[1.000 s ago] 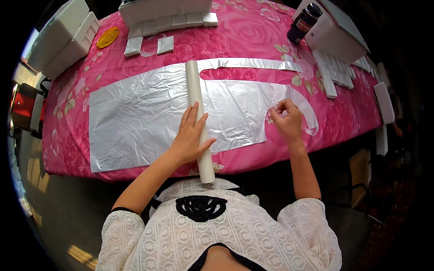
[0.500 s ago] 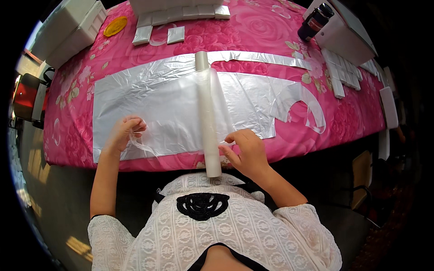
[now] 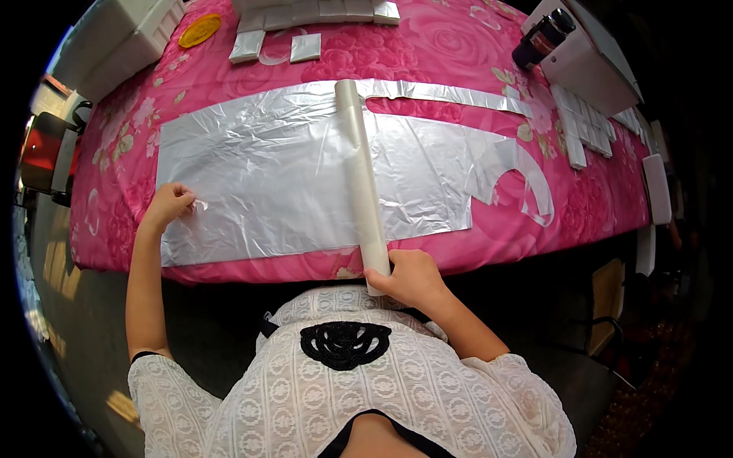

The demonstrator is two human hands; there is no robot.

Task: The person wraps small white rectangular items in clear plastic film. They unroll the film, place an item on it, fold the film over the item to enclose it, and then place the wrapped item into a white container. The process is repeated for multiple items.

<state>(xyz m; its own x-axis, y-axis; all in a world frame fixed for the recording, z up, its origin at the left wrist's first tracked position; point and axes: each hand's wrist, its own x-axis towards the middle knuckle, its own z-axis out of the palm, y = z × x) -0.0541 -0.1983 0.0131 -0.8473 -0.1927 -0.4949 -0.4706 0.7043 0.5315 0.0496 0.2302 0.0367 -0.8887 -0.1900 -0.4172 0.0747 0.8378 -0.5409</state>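
Silvery, see-through plastic aprons (image 3: pixel 259 168) lie flat and layered across the table, with a neck loop (image 3: pixel 540 191) at the right and a long strap (image 3: pixel 450 96) along the far side. Across them rests a long pale roll (image 3: pixel 359 160), its near end sticking out past the table edge. My right hand (image 3: pixel 412 276) is closed around that near end, thumb on the left side. At the left end of the sheets, my left hand (image 3: pixel 169 204) pinches a bit of thin plastic film; its exact edge is hard to make out.
Small folded white packets (image 3: pixel 305 47) sit at the back, with more packets (image 3: pixel 582 126) at the right. A dark bottle (image 3: pixel 543 38) stands beside a white box (image 3: pixel 588 65). White foam boxes (image 3: pixel 114 53) and a yellow dish (image 3: pixel 199 30) are at the far left. Chairs flank the table.
My left hand has moved left and slightly away from me. My right hand has dropped to the roll's near end and gripped it. The loose film beside the roll now lies flat.
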